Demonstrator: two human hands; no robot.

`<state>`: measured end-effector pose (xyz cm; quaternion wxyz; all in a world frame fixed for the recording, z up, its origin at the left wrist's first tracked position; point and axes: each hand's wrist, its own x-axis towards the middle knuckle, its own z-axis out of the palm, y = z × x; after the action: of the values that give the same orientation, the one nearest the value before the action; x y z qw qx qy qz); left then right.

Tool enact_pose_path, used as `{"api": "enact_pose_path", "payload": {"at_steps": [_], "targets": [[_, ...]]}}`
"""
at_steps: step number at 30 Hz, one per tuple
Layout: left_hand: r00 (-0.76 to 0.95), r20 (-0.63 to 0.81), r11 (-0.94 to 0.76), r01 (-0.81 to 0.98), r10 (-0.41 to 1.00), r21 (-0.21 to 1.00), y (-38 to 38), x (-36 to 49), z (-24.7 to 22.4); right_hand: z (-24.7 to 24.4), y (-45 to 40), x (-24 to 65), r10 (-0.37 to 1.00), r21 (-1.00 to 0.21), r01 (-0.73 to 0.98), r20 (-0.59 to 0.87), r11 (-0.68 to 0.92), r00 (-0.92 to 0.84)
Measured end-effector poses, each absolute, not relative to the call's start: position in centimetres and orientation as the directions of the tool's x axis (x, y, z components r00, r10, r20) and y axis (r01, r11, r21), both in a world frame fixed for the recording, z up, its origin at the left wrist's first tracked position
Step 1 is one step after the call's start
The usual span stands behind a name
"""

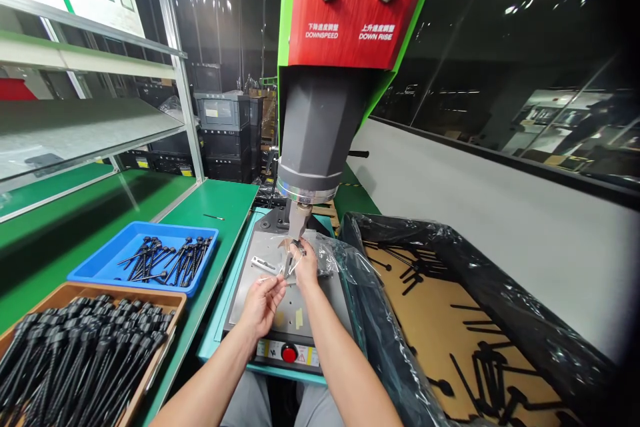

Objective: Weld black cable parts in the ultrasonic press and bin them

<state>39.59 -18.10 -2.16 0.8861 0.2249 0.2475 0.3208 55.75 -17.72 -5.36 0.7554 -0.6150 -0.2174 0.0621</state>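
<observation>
Lower middle, a red button [289, 352] sits nearest. Beyond it, near the frame's center, a slim dark piece [290, 263] slants, its far end leaning right. The left hand [265, 303] has a narrow grip, pinching the near end; the right hand [305, 265] holds the far part. Above, a red panel [350, 10] reads "MADE IN CHINA", "DOWNSPEED", "DOWN RISE".

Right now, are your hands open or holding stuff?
Left hand: pinched closed; anything between fingers is too small to tell.
Right hand: curled near the metal tip; grip unclear.
</observation>
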Motion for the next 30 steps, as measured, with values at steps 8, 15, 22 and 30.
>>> {"api": "enact_pose_path", "payload": {"at_steps": [8, 15, 22, 30], "targets": [[0.685, -0.286, 0.696, -0.447, 0.67, 0.561, -17.9, 39.7, -2.5, -4.7, -18.5, 56.0, 0.43, -0.956, 0.093, 0.211, 0.279, 0.878], [0.679, -0.29, 0.691, -0.442, 0.674, 0.572, -18.0, 39.5, -2.5, -4.4, -18.6, 56.0, 0.431, -0.955, 0.069, 0.194, 0.29, 0.881], [0.65, -0.301, 0.67, -0.443, 0.698, 0.596, -17.4, 39.0, -2.6, -7.7, -21.1, 55.6, 0.477, -0.942, -0.112, 0.056, 0.316, 0.877], [0.623, -0.276, 0.625, -0.451, 0.732, 0.637, -16.0, 39.3, -2.7, -7.9, -28.0, 54.7, 0.778, -0.771, -0.465, 0.061, 0.435, 0.625]]}}
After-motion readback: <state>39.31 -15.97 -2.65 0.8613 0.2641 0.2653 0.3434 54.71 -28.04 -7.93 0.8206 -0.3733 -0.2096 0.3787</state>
